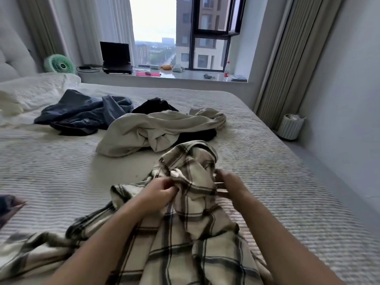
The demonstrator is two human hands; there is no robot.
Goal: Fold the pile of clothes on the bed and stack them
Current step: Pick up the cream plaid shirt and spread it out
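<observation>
A cream plaid shirt point(185, 233) with dark checks lies bunched on the bed in front of me. My left hand point(159, 190) pinches its fabric near the collar. My right hand point(228, 182) grips the shirt's edge just to the right, fingers curled round the cloth. Farther back lie a beige garment point(156, 128), black clothes point(154, 105) partly under it, and dark blue clothes point(82, 112) to the left.
The bed point(51, 171) has a ribbed grey cover, with a pillow point(30, 93) at far left. A window ledge behind holds a laptop point(116, 57), a green fan point(59, 64) and a bottle point(226, 70). A white bin point(291, 126) stands on the floor at right.
</observation>
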